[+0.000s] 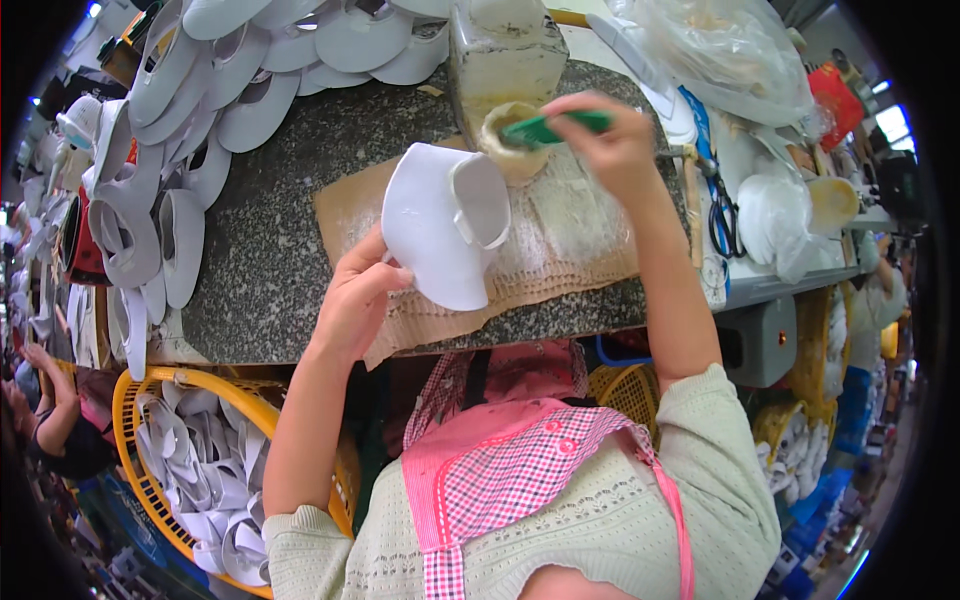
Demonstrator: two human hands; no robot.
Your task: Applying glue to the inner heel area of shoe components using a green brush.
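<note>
My left hand [362, 292] grips a white shoe upper [432, 222] by its lower left edge, holding it above a cardboard sheet [395, 330]. A small strap crosses the upper's opening. In my right hand [612, 140] is a green-handled brush [545, 130], tilted down into a round pot [518, 170] with a pale, crusted rim. The brush's tip is hidden inside the pot. Dried whitish residue covers the cardboard around the pot.
White uppers [265, 110] are heaped at the back left of the speckled worktop [260, 250]. A cloudy block-like container [508, 60] stands behind the pot. Scissors [722, 215] and plastic bags [715, 50] lie right. A yellow basket [125, 415] of white pieces sits below left.
</note>
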